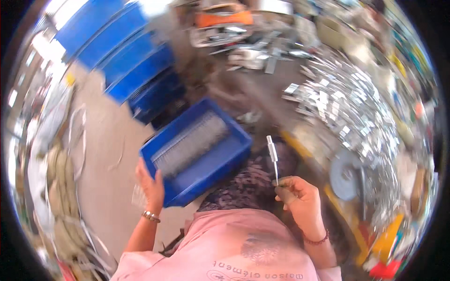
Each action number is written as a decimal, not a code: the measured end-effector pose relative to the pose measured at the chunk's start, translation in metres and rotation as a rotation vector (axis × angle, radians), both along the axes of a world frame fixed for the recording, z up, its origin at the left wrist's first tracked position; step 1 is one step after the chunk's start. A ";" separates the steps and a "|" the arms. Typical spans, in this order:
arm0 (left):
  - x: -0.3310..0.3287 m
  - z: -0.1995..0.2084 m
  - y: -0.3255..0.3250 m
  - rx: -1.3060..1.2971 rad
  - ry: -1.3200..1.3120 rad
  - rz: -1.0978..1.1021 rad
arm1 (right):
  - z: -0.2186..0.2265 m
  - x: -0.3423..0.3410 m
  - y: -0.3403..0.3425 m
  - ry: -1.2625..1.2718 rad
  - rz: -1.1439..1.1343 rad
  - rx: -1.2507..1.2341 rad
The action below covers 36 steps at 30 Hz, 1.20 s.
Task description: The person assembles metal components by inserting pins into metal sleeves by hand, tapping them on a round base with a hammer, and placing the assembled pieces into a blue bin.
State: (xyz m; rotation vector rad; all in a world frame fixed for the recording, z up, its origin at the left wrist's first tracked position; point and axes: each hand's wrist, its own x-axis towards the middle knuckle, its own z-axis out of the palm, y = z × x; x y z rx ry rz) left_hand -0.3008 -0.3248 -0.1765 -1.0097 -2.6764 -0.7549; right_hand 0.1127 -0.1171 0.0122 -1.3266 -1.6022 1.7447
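A blue plastic bin (233, 157) is tilted in front of me, with a row of thin grey metal pieces (192, 143) packed side by side along its length. My left hand (151, 186) grips the bin's near left rim, thumb over the edge. On the right, my right hand (299, 196) pinches the lower end of a thin metal rod with a thicker silver end (272, 151). That rod points upward, apart from the bin. The exact kind of the rod is too blurred to tell.
Stacked blue bins (119, 56) stand at the far left. A large heap of shiny metal pieces (342, 103) spreads over the right side, with a round grey disc (344, 175) beside it. At the back is an orange container (224, 18). Olive sacks (63, 196) lie at left.
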 end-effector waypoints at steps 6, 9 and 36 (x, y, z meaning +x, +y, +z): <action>0.029 -0.012 -0.023 0.225 -0.501 0.162 | -0.035 -0.128 0.005 0.057 0.351 -0.051; 0.030 -0.027 -0.031 0.368 -0.649 0.303 | -0.067 -0.194 -0.003 0.037 0.511 -0.061; 0.039 -0.014 -0.029 0.537 -0.937 0.348 | -0.224 -0.411 -0.081 -0.218 0.811 0.007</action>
